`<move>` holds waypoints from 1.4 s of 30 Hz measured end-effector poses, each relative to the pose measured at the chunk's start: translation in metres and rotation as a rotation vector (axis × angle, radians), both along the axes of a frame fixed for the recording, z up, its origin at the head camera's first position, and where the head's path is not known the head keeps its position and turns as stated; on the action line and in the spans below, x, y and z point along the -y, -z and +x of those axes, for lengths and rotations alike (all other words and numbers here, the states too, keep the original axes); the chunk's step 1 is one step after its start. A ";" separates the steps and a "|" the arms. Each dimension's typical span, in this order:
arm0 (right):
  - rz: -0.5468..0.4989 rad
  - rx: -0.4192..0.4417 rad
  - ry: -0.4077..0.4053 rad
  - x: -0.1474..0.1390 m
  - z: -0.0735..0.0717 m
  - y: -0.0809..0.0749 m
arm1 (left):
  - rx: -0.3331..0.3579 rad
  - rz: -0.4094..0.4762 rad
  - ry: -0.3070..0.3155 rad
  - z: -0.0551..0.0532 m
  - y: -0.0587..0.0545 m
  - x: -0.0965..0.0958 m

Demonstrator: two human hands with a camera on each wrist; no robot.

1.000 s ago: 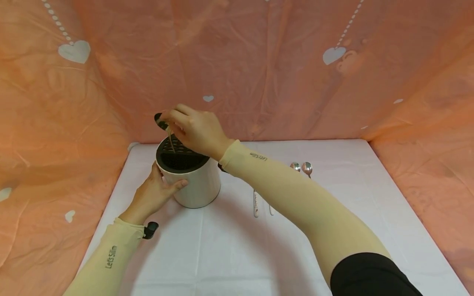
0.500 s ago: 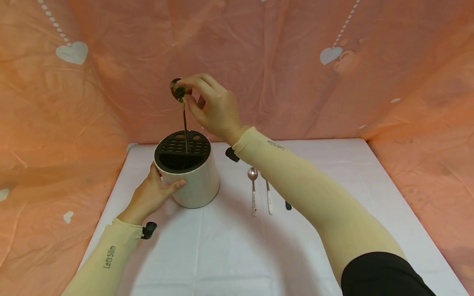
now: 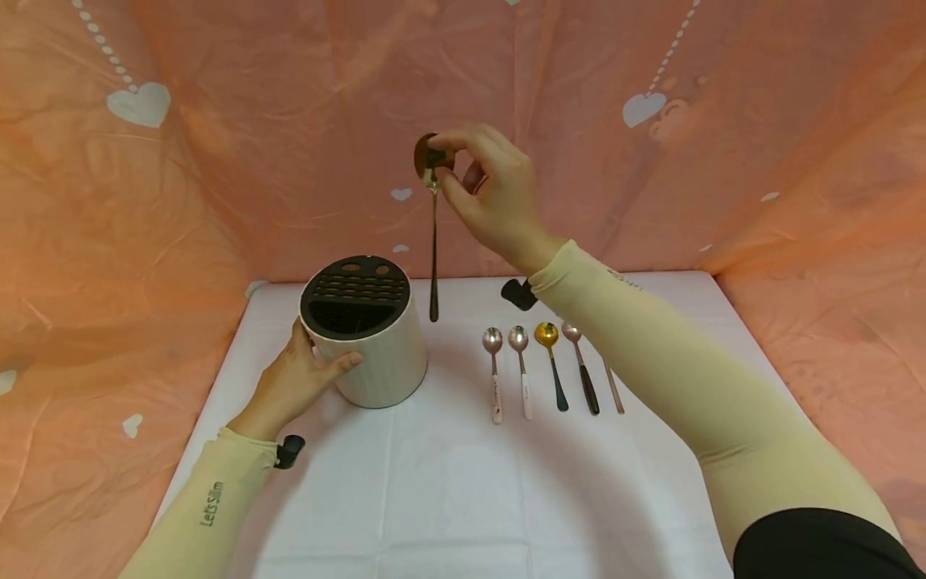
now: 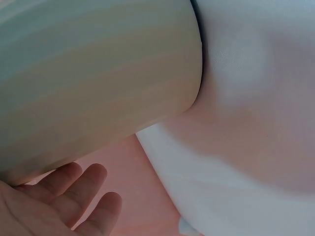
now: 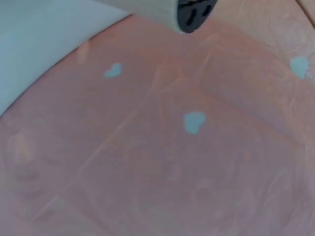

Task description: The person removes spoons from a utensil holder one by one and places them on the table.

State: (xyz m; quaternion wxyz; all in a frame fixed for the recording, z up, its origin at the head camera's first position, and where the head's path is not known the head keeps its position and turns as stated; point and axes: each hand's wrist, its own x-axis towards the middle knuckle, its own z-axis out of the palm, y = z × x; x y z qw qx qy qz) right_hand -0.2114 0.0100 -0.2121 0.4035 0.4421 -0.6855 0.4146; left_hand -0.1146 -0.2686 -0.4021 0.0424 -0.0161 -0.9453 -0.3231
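Note:
A white utensil holder (image 3: 387,366) with a black slotted lid (image 3: 354,297) stands upright at the table's left. My left hand (image 3: 292,378) holds its left side, thumb across the front. In the left wrist view, several fingers (image 4: 91,187) show beside the holder's ribbed wall (image 4: 108,73). My right hand (image 3: 499,193) pinches a gold-coloured spoon (image 3: 434,241) by its bowl. That spoon hangs handle down, in the air to the right of the lid and apart from it. The right wrist view catches a corner of the holder's lid (image 5: 197,14); neither my right hand nor the spoon appears there.
Several spoons lie in a row to the holder's right: a white-handled spoon (image 3: 495,378), another white-handled one (image 3: 523,374), a gold-bowled spoon (image 3: 553,366) and a dark-handled spoon (image 3: 586,382) among them. A pink curtain (image 3: 463,80) with hearts surrounds the white-covered table (image 3: 448,498).
My right hand has lifted the spoon up out of the holder's lid and carried it to the right. My left hand stays on the holder. More of the spoon row shows.

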 end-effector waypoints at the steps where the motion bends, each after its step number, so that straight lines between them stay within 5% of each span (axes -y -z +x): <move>1: 0.000 0.019 0.003 -0.005 0.006 -0.001 | -0.001 0.002 0.002 0.000 0.000 0.000; 6: 0.043 0.174 0.039 -0.034 0.016 0.007 | -0.004 0.007 0.005 -0.001 0.001 0.001; 13: 0.179 0.311 0.124 -0.082 -0.003 0.048 | 0.000 0.011 -0.004 -0.001 0.002 0.001; 23: 0.289 0.485 0.176 -0.140 0.004 0.096 | 0.019 0.004 -0.006 -0.001 0.002 0.005; 32: 0.316 0.542 0.313 -0.184 0.016 0.129 | 0.012 0.005 0.009 -0.001 0.002 0.005; 42: 0.351 0.671 0.454 -0.232 0.010 0.157 | 0.016 0.004 0.007 -0.001 0.002 0.005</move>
